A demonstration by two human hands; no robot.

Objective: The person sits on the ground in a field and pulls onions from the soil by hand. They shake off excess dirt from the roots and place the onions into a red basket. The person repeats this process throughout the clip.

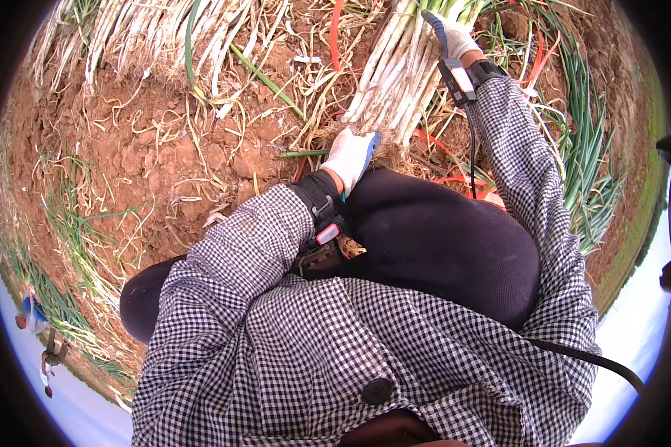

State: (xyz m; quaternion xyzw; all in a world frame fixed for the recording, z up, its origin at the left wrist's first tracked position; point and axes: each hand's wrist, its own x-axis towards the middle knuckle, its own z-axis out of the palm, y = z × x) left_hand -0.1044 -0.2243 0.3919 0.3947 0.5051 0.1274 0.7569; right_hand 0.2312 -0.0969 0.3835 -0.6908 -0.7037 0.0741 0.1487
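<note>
A thick bundle of green onions (394, 78) lies on the soil in front of my knee, its pale stalks slanting up to the right and its hairy roots toward me. My right hand (453, 36), in a white glove with blue coating, grips the bundle's far right side near the greener part, thumb along the top. Against the root end is my left hand (351, 153), gloved the same way. Its fingers are curled and partly hidden, so its hold on the roots is unclear. Wrist straps with small devices sit on both wrists.
More green onions (162, 39) lie in a row at the upper left. Green leaves (587, 128) spread along the right. Red plastic strips (335, 33) and dry leaf scraps litter the brown soil (156, 151). A cable (472, 151) hangs from the right wrist device. People (33, 313) are at the far left.
</note>
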